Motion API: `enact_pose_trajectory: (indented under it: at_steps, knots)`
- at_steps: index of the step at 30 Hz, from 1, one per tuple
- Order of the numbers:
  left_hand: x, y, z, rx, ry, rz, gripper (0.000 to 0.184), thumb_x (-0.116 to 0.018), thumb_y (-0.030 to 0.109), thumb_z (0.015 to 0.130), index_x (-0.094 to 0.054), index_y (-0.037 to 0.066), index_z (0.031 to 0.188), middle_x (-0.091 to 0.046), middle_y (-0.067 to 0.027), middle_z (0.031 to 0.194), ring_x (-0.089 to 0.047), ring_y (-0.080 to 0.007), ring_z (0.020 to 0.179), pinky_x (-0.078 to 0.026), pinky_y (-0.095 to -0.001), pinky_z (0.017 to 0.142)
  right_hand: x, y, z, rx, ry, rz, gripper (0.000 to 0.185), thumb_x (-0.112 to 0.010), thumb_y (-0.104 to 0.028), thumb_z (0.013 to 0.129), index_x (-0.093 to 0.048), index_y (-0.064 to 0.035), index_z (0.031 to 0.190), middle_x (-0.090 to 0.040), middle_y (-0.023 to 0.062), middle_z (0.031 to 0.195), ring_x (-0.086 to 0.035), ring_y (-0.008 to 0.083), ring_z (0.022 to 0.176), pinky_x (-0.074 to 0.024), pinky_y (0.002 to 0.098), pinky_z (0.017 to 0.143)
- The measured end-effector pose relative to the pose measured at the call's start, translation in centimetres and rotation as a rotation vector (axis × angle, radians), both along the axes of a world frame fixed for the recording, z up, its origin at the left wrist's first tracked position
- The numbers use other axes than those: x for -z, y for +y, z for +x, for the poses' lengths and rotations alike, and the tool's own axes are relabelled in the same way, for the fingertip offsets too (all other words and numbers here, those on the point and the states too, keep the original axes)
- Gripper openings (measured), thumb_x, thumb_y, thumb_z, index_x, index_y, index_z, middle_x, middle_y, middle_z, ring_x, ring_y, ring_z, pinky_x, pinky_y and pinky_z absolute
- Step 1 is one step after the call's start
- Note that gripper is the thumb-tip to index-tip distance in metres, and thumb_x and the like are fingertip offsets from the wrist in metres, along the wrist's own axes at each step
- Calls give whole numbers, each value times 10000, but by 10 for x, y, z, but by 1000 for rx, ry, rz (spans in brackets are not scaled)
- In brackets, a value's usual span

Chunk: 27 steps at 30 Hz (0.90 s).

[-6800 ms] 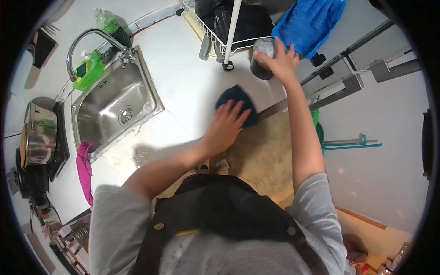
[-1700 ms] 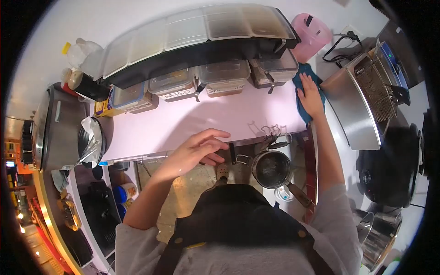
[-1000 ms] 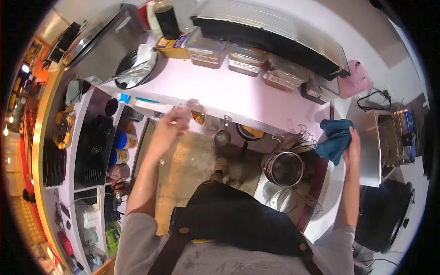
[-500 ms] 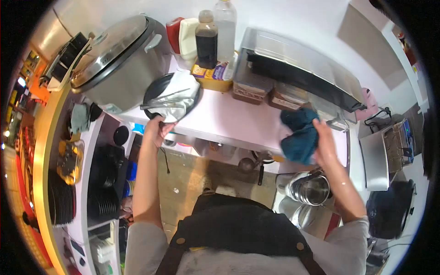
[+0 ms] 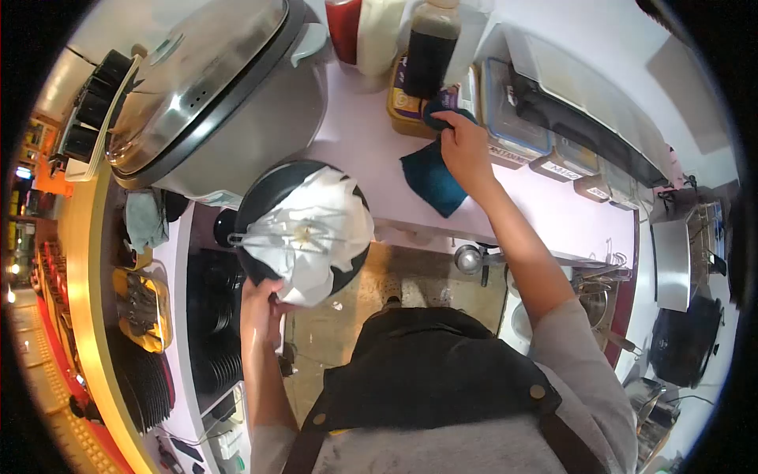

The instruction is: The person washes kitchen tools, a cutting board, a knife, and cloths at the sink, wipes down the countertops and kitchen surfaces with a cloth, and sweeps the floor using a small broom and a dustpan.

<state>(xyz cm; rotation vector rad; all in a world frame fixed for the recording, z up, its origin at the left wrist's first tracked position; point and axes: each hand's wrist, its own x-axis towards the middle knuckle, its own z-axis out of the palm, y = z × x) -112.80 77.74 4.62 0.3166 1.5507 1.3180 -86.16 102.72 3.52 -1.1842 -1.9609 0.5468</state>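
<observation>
My left hand (image 5: 264, 308) is closed on the near rim of a black bowl (image 5: 257, 193). In the bowl lie white paper (image 5: 339, 213) and metal tongs or a whisk (image 5: 276, 235). The bowl is held off the counter's front edge, beside the large rice cooker. My right hand (image 5: 462, 146) grips a dark teal cloth (image 5: 434, 180), which hangs down over the pink-white counter (image 5: 359, 150). That hand is by a yellow box (image 5: 404, 110) and a bottle of dark liquid (image 5: 431, 51).
A big rice cooker (image 5: 260, 118) stands at the back left. Lidded containers (image 5: 513, 110) line the counter's back to the right. Shelves with black plates (image 5: 217, 347) are at the left; a ladle (image 5: 468, 258) hangs below the counter. A fryer (image 5: 671, 265) is far right.
The view has turned and moved left along the counter. My left hand has lifted the bowl off the counter. My right hand has carried the cloth left, to beside the yellow box.
</observation>
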Motion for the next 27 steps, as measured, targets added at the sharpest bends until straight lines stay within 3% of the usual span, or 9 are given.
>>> enact_pose_trajectory:
  at_steps: [4,7,8,9,10,13,16,23,27]
  knots:
    - [-12,-21,-11,-57,-16,-33,472,-517,67,694,-424,-19,1148,-558,-152,1005,-616,-269,816,-566,-386,524,-18,-20,-53,-71,253,168,293,-475,-33,809,-521,32,1091,-599,229,951,-576,366,887,-448,372,794]
    - [-13,-26,-15,-145,0,-56,435,-514,60,688,-435,2,1112,-565,-132,885,-578,-216,577,-488,-310,388,9,-17,-116,-203,-67,-207,319,-480,-235,871,-512,23,1055,-554,240,1004,-526,389,963,-404,458,831]
    - [-19,-30,-19,-126,-9,-62,422,-512,58,687,-438,8,1100,-563,-125,846,-550,-200,514,-454,-292,357,32,-16,-129,-387,-203,-155,323,-442,-250,882,-504,14,1056,-520,245,1045,-497,384,1035,-379,471,898]
    - [-23,-32,-22,-103,-17,-69,410,-510,56,686,-441,14,1088,-562,-118,807,-522,-184,450,-421,-274,325,48,-13,-139,-639,-761,32,346,-427,-219,884,-468,4,1145,-447,228,1202,-427,355,1151,-329,445,980]
    - [-24,-29,-18,-189,55,-112,379,-510,62,691,-441,22,1061,-538,-97,703,-435,-149,361,-332,-250,292,73,-14,-140,-570,-559,201,359,-414,-217,882,-468,18,1148,-439,224,1224,-414,352,1167,-310,449,997]
    - [-21,-36,-28,-137,12,-66,379,-503,46,693,-434,11,1064,-537,-102,707,-443,-151,372,-322,-241,286,105,8,-145,-433,-392,352,402,-422,-216,868,-453,31,1184,-432,207,1259,-389,347,1195,-273,438,1028]
    - [-26,-29,-27,-62,18,-84,303,-536,76,686,-446,35,972,-545,-76,782,-577,-198,549,-469,-265,373,102,37,-151,-324,-403,322,421,-441,-213,850,-443,33,1192,-453,196,1244,-381,341,1202,-278,423,1027]
    - [-19,-16,-6,-84,51,-65,467,-513,69,685,-406,-9,1134,-564,-137,926,-620,-264,696,-544,-350,477,118,90,-187,72,-373,219,409,-456,-169,839,-460,65,1174,-437,191,1262,-384,341,1201,-277,412,1028]
    - [-3,-13,-7,-48,65,-21,444,-509,78,674,-450,-21,1103,-557,-143,977,-618,-284,776,-550,-377,508,110,44,-133,-156,-392,261,396,-434,-179,853,-447,67,1163,-433,219,1259,-368,342,1217,-267,433,1028]
